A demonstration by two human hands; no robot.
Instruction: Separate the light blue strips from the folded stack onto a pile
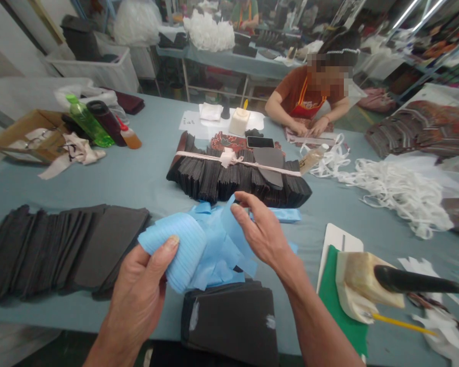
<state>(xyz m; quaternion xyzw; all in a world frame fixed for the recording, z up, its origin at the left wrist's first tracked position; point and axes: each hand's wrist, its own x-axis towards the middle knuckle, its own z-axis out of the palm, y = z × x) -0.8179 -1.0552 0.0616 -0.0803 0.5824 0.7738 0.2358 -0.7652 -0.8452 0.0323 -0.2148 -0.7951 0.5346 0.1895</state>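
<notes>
My left hand (137, 293) is closed on a bundle of light blue paper strips (199, 244), thumb pressed on a ribbed blue piece. My right hand (262, 232) reaches into the same blue bundle from the right, its fingers curled and pinching a strip at the top. Under the bundle, at the near table edge, lies a stack of black flat pieces (233, 318). A fanned row of black pieces (61, 250) lies left of my left hand. Beyond my hands sits a tied bundle of black pieces (229, 176) bound with a white ribbon.
Another person (313, 92) works across the grey table (137, 173). A pile of white cords (398, 188) lies at right. A glue pot with a brush (367, 285) stands on a green mat near right. Bottles (87, 120) and a cardboard box (26, 135) stand far left.
</notes>
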